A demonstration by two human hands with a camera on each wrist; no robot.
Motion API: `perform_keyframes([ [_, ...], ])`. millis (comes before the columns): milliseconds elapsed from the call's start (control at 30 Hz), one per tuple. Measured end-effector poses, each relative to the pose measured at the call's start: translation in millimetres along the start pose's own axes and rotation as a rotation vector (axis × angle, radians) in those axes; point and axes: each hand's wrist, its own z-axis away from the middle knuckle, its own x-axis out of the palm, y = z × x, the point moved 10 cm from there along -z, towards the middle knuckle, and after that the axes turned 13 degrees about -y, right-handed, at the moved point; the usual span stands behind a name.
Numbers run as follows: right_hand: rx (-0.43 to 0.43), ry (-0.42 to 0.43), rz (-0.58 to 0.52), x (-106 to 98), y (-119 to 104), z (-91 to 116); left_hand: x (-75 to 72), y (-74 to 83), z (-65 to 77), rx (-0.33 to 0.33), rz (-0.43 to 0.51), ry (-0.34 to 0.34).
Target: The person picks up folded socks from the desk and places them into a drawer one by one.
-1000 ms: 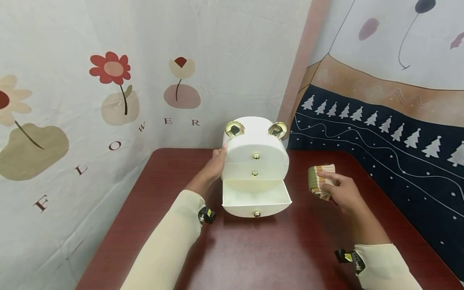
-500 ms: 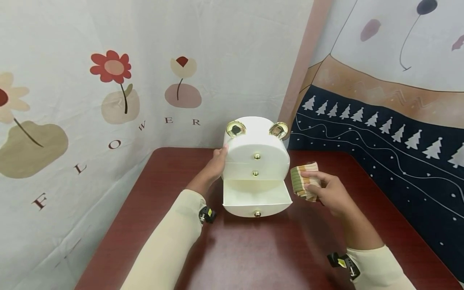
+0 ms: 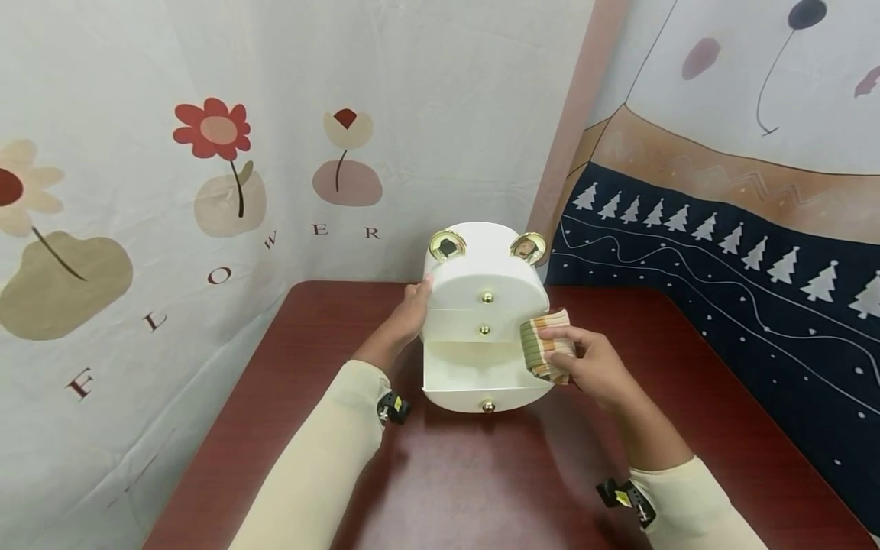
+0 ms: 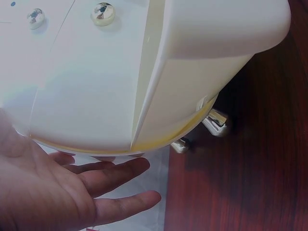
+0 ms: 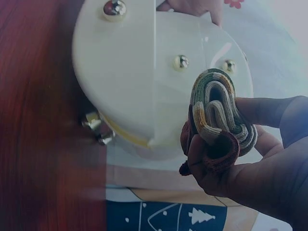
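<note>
A small white drawer cabinet (image 3: 450,294) with gold knobs and two round gold-rimmed ears stands on the table. Its bottom drawer (image 3: 474,370) is pulled out, and bare inside where it shows. My left hand (image 3: 407,313) rests against the cabinet's left side; in the left wrist view its fingers (image 4: 120,175) are extended along that side. With thumb and fingers my right hand (image 3: 596,367) pinches a folded, striped knit bundle (image 3: 545,347) in green, cream and orange. The bundle overlaps the drawer's right edge in the head view. Its layered end and a dark red part show in the right wrist view.
The dark red wooden table (image 3: 454,489) spreads around the cabinet. Behind it hangs a pale flower-printed curtain (image 3: 440,114), and to the right a navy one (image 3: 742,305) with white trees. Gold feet (image 4: 216,122) stick out under the cabinet.
My right hand has carried the striped knit bundle leftward from beside the cabinet to the open drawer's right edge. The left hand and cabinet have stayed in place.
</note>
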Motion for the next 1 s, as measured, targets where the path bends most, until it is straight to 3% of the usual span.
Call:
perform_keyframes([
  [333, -0.02, 0.02, 0.035, 26, 1, -16, 0.6, -2.2, -0.9, 0.002, 0.024, -0.011],
  [700, -0.059, 0.058, 0.121, 41, 1, -30, 1.1, -2.5, -1.4, 0.011, 0.022, -0.007],
  [1000, -0.064, 0.014, 0.121, 56, 5, -43, 0.1, -4.0, -3.2, 0.006, 0.02, -0.008],
])
